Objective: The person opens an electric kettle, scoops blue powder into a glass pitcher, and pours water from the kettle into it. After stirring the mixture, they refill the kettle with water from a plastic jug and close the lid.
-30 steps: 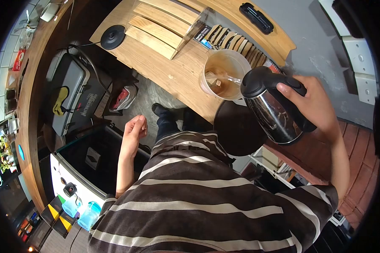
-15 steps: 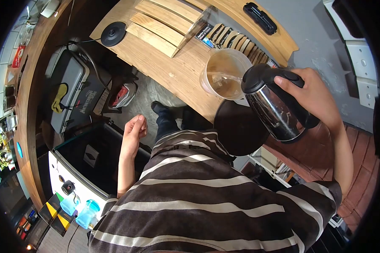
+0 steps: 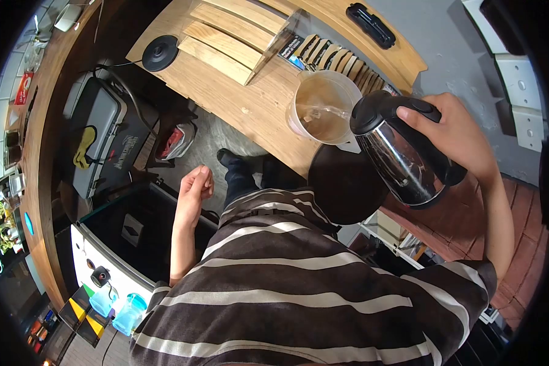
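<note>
My right hand (image 3: 454, 131) is wrapped round the black handle of a kettle (image 3: 402, 158) with a dark, shiny body. The kettle is tilted, its spout at the rim of a translucent plastic pitcher (image 3: 293, 116). Water runs from the spout into the brownish liquid (image 3: 326, 110) inside, which ripples. The pitcher stands on the wooden counter (image 3: 256, 119). My left hand (image 3: 196, 183) hangs in front of my body, fingers curled together, touching none of these objects; whether anything small is inside it is hidden.
A round black kettle base (image 3: 160, 53) with a cord and a slatted wooden rack (image 3: 226, 46) are on the counter. Beyond the pitcher is a row of curved wooden pieces (image 3: 335, 58). A round black surface (image 3: 348, 183) lies below. An open bin (image 3: 128, 226) is at lower left.
The stream from the kettle has shifted slightly and the liquid is more stirred up. The kettle stays tilted in my right hand. My left hand keeps its place.
</note>
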Motion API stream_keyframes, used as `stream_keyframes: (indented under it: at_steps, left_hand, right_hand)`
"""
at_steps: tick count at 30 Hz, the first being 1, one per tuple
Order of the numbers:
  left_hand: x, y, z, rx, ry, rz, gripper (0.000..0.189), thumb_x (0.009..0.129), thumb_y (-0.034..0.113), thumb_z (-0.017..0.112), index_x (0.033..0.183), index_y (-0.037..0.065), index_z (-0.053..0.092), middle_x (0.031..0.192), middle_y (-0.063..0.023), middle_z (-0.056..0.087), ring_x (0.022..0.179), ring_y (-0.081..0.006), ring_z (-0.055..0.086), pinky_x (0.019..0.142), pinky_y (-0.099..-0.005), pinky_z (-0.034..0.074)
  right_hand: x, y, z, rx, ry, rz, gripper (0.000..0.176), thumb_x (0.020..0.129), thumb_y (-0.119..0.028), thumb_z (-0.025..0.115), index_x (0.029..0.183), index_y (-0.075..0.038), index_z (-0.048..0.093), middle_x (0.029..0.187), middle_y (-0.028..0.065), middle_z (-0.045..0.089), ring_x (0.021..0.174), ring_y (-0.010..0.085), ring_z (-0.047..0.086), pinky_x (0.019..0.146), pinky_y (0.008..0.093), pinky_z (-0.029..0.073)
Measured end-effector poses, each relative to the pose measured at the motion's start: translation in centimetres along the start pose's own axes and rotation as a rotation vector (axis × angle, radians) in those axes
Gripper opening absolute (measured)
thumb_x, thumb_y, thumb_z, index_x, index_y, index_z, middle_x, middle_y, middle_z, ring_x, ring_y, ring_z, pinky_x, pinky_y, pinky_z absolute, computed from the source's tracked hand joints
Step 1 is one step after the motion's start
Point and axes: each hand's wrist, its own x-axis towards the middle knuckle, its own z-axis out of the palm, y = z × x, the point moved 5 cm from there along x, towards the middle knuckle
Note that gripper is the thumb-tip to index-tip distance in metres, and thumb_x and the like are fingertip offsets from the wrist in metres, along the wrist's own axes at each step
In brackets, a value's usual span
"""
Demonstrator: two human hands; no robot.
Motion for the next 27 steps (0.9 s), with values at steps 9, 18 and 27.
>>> stream_keyframes:
  at_steps: [9, 18, 27]
  left_hand:
    - [6.8, 7.3, 6.7, 0.640, -0.140, 0.516, 0.050, 0.092, 0.018, 0.070, 0.135, 0.004, 0.047, 0.108, -0.0063, 0.062, 0.088, -0.0160, 0.060, 0.075, -0.0286, 0.049]
    - [16.3, 8.2, 15.3, 0.748, -0.522, 0.741, 0.074, 0.082, 0.026, 0.078, 0.146, 0.012, 0.044, 0.145, -0.0098, 0.050, 0.121, -0.0251, 0.056, 0.097, -0.0383, 0.049]
    - [16.6, 7.5, 15.1, 0.780, -0.557, 0.715, 0.110, 0.062, 0.036, 0.091, 0.152, 0.011, 0.032, 0.150, -0.0152, 0.039, 0.133, -0.0300, 0.045, 0.107, -0.0433, 0.041]
  right_hand:
    - [0.3, 0.5, -0.7, -0.134, -0.038, -0.049, 0.046, 0.090, -0.040, 0.068, 0.093, 0.005, 0.072, 0.067, 0.0074, 0.066, 0.057, 0.0124, 0.063, 0.053, 0.0287, 0.048]
    - [0.0, -0.2, -1.3, -0.220, 0.005, 0.085, 0.059, 0.084, -0.052, 0.070, 0.105, 0.003, 0.072, 0.074, 0.0126, 0.066, 0.060, 0.0169, 0.064, 0.053, 0.0307, 0.048]
    - [0.0, -2.0, -0.9, -0.280, 0.020, 0.032, 0.050, 0.088, -0.045, 0.068, 0.110, -0.001, 0.071, 0.086, 0.0144, 0.072, 0.076, 0.0200, 0.068, 0.073, 0.0337, 0.053]
